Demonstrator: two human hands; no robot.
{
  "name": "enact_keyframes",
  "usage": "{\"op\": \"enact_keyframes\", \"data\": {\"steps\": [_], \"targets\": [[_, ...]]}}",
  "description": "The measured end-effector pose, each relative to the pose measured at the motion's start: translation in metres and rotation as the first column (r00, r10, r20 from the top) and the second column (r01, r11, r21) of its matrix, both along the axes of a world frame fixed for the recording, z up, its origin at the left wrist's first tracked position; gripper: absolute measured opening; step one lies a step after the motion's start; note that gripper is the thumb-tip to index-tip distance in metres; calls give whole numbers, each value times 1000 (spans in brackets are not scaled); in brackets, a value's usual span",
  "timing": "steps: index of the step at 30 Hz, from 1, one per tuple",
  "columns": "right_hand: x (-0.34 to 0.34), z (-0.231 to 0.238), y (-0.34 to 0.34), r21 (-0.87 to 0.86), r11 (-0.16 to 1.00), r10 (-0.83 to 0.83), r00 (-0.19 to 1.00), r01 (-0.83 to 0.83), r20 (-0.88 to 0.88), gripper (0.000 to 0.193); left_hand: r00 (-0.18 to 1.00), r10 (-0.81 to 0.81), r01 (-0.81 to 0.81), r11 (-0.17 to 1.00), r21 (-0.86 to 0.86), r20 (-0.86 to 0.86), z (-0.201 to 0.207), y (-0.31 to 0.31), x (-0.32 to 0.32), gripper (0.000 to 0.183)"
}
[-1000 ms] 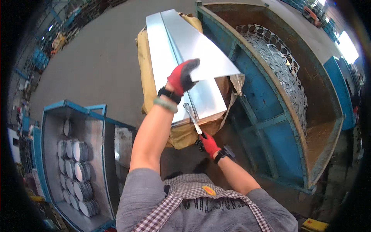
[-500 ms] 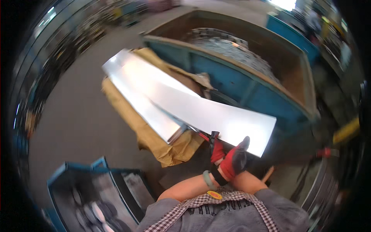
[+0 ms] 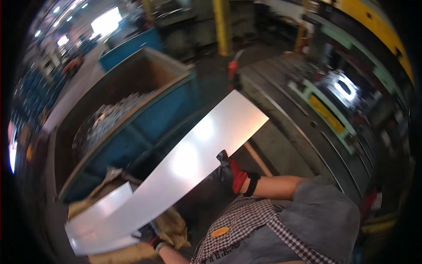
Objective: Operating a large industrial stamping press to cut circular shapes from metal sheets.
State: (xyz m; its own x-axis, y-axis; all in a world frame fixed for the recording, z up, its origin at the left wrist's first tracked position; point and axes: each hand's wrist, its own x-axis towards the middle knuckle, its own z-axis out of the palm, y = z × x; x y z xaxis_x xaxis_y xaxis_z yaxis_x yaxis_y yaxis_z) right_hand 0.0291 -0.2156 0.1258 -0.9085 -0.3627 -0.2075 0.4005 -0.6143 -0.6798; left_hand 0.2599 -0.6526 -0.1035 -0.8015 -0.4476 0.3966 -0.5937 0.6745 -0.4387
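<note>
A long, shiny metal sheet stretches diagonally in front of me, from the lower left up to the upper middle. My right hand, in a red and black glove, grips its near edge, thumb on top and the other fingers mostly hidden. Farther down the same edge is my left hand, also gloved, closed at the rim with its fingers partly covered. Under the sheet's left end lies another flat metal sheet on brown wrapping paper.
A blue, rusty-rimmed bin holding metal scraps stands beyond the sheet. To the right is a press machine with a slotted bed and a bright lit area. A yellow post rises behind; a wooden bar lies beneath the sheet.
My view has turned right toward the press. The sheet has swung with me, its free end now pointing up and right. My hands, close together before, are now far apart along its edge.
</note>
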Motion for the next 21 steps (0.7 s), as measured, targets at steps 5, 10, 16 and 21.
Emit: {"op": "enact_keyframes", "data": {"steps": [5, 10, 16, 21], "targets": [[-26, -75, 139, -179, 965, -237, 922, 189, -305, 47, 933, -31, 86, 987, 139, -359, 21, 13, -48, 44], [-22, -11, 266, -253, 838, -522, 846, 484, -110, 38, 639, -150, 624, 674, 395, -754, 125, 146, -80, 44], [-36, -5, 438, -212, 669, -736, 595, 713, -323, 50, 585, -307, 805, 106, 584, -751, 188, 275, -113, 43], [-36, -39, 467, 23, 344, -890, 334, 939, -309, 41, 574, -385, 747, -116, 655, -722, 199, 335, -127, 43]]}}
